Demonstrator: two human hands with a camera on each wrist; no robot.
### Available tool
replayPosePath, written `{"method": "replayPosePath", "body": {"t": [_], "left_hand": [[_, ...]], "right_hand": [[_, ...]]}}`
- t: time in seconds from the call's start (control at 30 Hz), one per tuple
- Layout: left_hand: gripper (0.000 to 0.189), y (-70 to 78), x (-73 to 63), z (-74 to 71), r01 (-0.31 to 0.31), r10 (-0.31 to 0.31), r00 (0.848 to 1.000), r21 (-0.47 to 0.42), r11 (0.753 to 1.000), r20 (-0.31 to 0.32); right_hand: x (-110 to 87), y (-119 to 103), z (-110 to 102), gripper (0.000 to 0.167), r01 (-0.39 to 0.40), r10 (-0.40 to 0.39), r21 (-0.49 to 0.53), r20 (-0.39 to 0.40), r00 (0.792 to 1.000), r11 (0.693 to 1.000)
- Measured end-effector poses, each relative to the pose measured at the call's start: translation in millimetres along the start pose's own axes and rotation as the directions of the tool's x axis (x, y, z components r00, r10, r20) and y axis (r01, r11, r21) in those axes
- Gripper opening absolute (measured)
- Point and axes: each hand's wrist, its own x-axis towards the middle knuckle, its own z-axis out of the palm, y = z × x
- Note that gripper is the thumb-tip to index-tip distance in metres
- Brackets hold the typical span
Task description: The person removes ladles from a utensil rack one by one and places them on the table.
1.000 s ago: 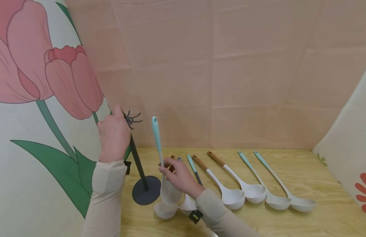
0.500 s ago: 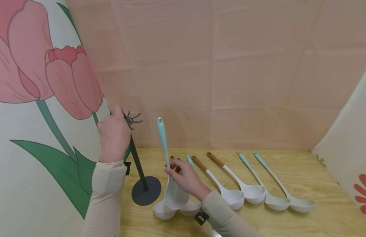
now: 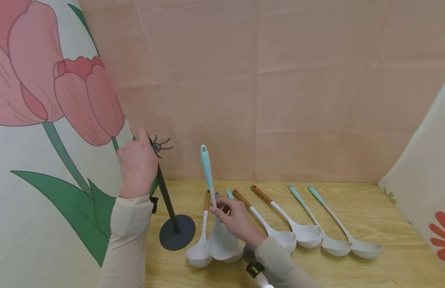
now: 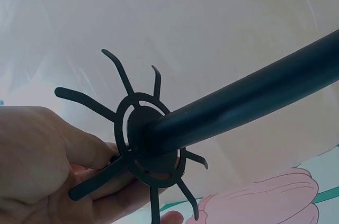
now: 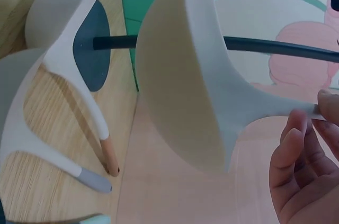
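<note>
At the top of a black utensil stand (image 3: 167, 198), my left hand (image 3: 139, 168) grips the hook ring. The left wrist view shows thumb and fingers at the ring (image 4: 121, 123), its curved hooks bare. My right hand (image 3: 240, 219) pinches a white ladle (image 3: 207, 170) by its slim neck between thumb and fingers. That ladle's mint handle points up and its bowl (image 5: 175, 75) hangs down, over the other ladles in the head view. A white ladle with a brown handle (image 3: 199, 253) lies just left of it, and a grey-tipped one (image 5: 50, 155) is partly hidden behind.
On the wooden table (image 3: 399, 224), two brown-handled ladles (image 3: 261, 194) and two mint-handled ladles (image 3: 317, 196) lie in a row to the right. The stand's round base (image 3: 177, 233) sits at the left, near the tulip-print wall (image 3: 85, 96). A pinkish cloth (image 3: 298, 100) hangs behind.
My right hand has carried the mint-handled ladle to the right, away from the stand, uncovering the leftmost brown-handled ladle. My left hand has stayed at the stand's top.
</note>
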Motion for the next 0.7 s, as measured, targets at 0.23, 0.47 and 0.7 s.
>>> {"method": "replayPosePath", "body": {"t": [0.23,0.47,0.7], "left_hand": [[0.007,-1.0,0.0,0.4,-0.010,0.010,1.000,0.000,1.000,-0.012],[0.007,-0.2,-0.2,0.3,-0.006,0.006,1.000,0.003,1.000,-0.007],[0.008,-2.1,-0.1,1.1,-0.016,0.016,1.000,0.020,1.000,-0.021]], "right_hand": [[-8.0,6.5,-15.6,0.012,-0.016,0.015,-0.022,-0.032,0.999,1.000],[-19.1,17.0,-32.5,0.014,-0.050,0.047,-0.070,-0.042,0.998,0.996],[-32.1,29.2,-54.3,0.012,-0.099,0.095,-0.082,-0.053,0.994,0.992]]}}
